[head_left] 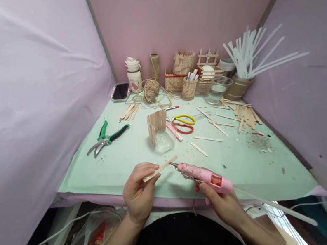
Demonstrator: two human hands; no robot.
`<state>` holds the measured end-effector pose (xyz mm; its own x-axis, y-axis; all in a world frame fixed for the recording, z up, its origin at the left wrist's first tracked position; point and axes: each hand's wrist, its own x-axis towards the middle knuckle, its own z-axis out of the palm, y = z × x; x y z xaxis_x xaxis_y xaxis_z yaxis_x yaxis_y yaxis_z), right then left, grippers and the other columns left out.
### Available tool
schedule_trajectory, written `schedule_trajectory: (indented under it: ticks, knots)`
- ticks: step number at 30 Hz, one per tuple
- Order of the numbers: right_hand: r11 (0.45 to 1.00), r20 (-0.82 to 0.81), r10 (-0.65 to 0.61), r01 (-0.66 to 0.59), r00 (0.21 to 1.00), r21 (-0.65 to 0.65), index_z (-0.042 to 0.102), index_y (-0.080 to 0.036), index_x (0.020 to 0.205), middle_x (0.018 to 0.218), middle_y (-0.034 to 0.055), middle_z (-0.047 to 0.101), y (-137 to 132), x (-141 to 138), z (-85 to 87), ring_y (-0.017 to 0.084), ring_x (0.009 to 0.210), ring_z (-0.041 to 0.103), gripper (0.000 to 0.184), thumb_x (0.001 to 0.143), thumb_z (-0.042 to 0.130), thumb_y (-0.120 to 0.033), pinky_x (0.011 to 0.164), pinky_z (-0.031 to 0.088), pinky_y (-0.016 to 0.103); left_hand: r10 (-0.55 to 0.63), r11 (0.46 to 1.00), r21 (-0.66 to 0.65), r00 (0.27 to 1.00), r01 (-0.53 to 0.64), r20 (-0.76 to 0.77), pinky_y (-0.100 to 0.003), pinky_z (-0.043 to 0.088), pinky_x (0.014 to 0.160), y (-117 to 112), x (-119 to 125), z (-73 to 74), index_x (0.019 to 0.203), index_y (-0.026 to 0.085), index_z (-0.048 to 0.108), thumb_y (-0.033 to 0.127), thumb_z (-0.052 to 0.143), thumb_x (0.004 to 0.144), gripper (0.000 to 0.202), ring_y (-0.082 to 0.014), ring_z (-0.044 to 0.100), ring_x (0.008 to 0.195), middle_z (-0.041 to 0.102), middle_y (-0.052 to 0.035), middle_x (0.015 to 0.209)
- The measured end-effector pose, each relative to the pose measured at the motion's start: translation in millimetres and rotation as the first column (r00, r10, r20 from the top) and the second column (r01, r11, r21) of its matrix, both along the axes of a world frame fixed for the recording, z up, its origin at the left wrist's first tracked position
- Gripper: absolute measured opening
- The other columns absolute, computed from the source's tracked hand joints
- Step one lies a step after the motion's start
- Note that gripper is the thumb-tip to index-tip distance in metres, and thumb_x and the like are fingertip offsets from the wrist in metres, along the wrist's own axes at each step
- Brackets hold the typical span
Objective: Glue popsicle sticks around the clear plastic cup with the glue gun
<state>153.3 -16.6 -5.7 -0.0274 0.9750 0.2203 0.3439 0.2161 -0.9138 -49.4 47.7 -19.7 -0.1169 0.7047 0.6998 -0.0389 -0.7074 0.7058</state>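
Between the thumb and fingers of my left hand (141,191) is a wooden craft stick (165,166), pointing right and slightly up. My right hand (218,199) grips a pink hot glue gun (202,176), whose metal nozzle meets or nearly meets the stick near its far end. A long white glue stick (277,203) trails from the back of the gun. Just beyond my hands stands a clear square container (164,142), with craft sticks (157,125) set upright along its back and left sides.
Green-handled pruning shears (106,138) lie left; red and yellow scissors (184,125) lie behind the container. Loose sticks (245,116) spread at right. Along the back are a twine ball (151,90), a bottle (134,77), a phone (121,91), a water cup (216,92) and white glue sticks (243,59).
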Motion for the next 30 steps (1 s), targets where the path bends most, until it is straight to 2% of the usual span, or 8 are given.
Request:
schedule_trajectory:
  ticks: [4, 8, 16, 22, 30]
  knots:
    - [0.999, -0.007, -0.017, 0.016, 1.000, -0.037, 0.072, -0.024, 0.098, 0.063, 0.0029, 0.062, -0.2, 0.0, 1.1, 0.020, 0.060, 0.061, 0.036, 0.093, 0.048, -0.051, 0.053, 0.053, 0.031, -0.015, 1.000, 0.015, 1.000, 0.015, 0.000, -0.034, 0.054, 0.076, 0.4, 0.0, -0.9, 0.096, 0.020, 0.069, -0.001, 0.069, 0.076, 0.030, -0.0182, 0.067, 0.085, 0.072, -0.0038, 0.086]
    - [0.993, -0.043, -0.029, 0.024, 0.999, -0.113, 0.073, -0.024, 0.100, 0.065, 0.0032, 0.065, -0.9, 0.3, 2.3, 0.020, 0.062, 0.063, 0.037, 0.090, 0.052, -0.052, 0.056, 0.054, 0.030, -0.024, 0.999, 0.022, 1.000, 0.024, 0.008, -0.033, 0.054, 0.077, 0.7, 0.1, -1.8, 0.098, 0.019, 0.068, -0.003, 0.068, 0.076, 0.032, -0.0179, 0.067, 0.086, 0.072, -0.0043, 0.088]
    - [0.988, -0.049, -0.054, 0.046, 0.997, -0.149, 0.076, -0.024, 0.094, 0.060, 0.0028, 0.064, -2.0, 0.6, 2.2, 0.022, 0.062, 0.065, 0.035, 0.089, 0.054, -0.051, 0.061, 0.056, 0.033, -0.022, 1.000, 0.007, 1.000, 0.022, 0.013, -0.034, 0.055, 0.076, 0.5, 0.3, -2.1, 0.096, 0.020, 0.069, -0.002, 0.069, 0.075, 0.030, -0.0186, 0.067, 0.086, 0.072, -0.0042, 0.087]
    - [0.984, -0.055, -0.057, 0.047, 0.997, -0.169, 0.075, -0.023, 0.101, 0.065, 0.0032, 0.067, -1.2, 1.0, 4.4, 0.021, 0.063, 0.065, 0.038, 0.087, 0.056, -0.052, 0.061, 0.056, 0.033, -0.044, 0.999, 0.018, 0.999, 0.044, 0.013, -0.034, 0.054, 0.077, 0.7, 0.2, -2.5, 0.098, 0.020, 0.068, -0.005, 0.068, 0.075, 0.034, -0.0182, 0.067, 0.087, 0.072, -0.0040, 0.089]
    - [0.979, -0.023, -0.124, 0.118, 0.992, -0.169, 0.075, -0.022, 0.081, 0.051, 0.0011, 0.060, -3.1, 0.9, 3.6, 0.019, 0.053, 0.061, 0.036, 0.084, 0.058, -0.054, 0.053, 0.054, 0.030, -0.044, 0.999, 0.029, 0.999, 0.044, 0.015, -0.034, 0.054, 0.078, 1.2, -0.4, -2.7, 0.098, 0.019, 0.068, -0.006, 0.067, 0.075, 0.035, -0.0183, 0.067, 0.087, 0.071, -0.0039, 0.089]
